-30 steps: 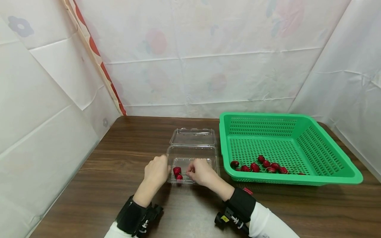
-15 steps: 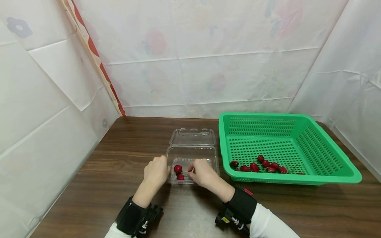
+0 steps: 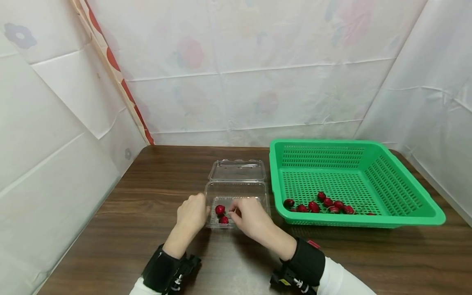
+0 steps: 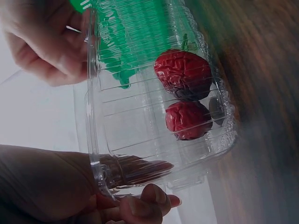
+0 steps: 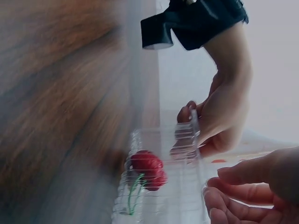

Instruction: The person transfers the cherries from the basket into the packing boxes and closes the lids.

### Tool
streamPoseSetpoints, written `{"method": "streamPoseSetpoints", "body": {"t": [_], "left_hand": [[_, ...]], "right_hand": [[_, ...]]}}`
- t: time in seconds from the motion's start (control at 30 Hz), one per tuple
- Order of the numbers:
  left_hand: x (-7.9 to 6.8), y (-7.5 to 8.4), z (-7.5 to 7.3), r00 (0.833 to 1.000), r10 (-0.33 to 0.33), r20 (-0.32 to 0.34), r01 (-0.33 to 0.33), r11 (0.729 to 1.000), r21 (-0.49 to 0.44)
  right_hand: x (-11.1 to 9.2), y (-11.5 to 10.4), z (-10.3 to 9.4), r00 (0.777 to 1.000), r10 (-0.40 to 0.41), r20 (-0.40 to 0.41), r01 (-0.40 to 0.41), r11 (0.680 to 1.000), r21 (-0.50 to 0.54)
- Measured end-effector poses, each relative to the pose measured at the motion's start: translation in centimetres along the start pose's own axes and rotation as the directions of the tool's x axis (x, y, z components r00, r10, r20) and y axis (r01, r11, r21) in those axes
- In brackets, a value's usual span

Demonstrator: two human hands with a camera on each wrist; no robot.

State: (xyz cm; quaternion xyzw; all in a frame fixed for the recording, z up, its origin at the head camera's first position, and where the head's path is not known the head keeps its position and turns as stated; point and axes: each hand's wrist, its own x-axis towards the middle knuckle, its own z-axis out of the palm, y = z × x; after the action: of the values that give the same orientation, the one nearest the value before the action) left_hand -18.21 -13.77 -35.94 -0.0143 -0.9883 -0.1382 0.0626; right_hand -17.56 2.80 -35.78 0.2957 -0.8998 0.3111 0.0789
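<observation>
A clear plastic clamshell box point(image 3: 236, 189) lies with its lid folded back on the table. Two wrinkled red cherries, one farther back point(image 3: 220, 210) and one nearer point(image 3: 223, 220), sit in its left part; green stems point(image 5: 133, 193) show in the right wrist view. My left hand point(image 3: 192, 212) grips the box's left wall, thumb inside and fingers outside, as the left wrist view shows. Over the box's right half is my right hand point(image 3: 251, 217), its fingers loosely bent. Between its thumb and forefinger the right wrist view shows no fruit.
A green slotted plastic basket point(image 3: 328, 174) stands to the right, close beside the box. Several cherries point(image 3: 314, 206) lie along its near side. White patterned sheeting point(image 3: 236, 98) encloses the back and sides of the brown wooden table point(image 3: 147, 196).
The two cherries have shifted slightly within the box. My right hand, which had a stem at its fingertips a second ago, has let go and turned a little. My left hand stays put.
</observation>
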Motion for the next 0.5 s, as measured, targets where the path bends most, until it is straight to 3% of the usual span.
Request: {"method": "streamPoseSetpoints", "body": {"t": [0.27,0.5], "left_hand": [[0.0,-0.1,0.0,1.000,0.002,-0.009,-0.002,1.000,-0.005],[0.0,-0.1,0.0,1.000,0.003,-0.008,-0.003,1.000,-0.007]], "right_hand": [[-1.0,-1.1,-1.3,0.994,-0.092,-0.066,0.090,0.995,-0.047],[-2.3,-1.5,-2.5,0.978,-0.148,-0.144,0.126,0.981,-0.148]]}}
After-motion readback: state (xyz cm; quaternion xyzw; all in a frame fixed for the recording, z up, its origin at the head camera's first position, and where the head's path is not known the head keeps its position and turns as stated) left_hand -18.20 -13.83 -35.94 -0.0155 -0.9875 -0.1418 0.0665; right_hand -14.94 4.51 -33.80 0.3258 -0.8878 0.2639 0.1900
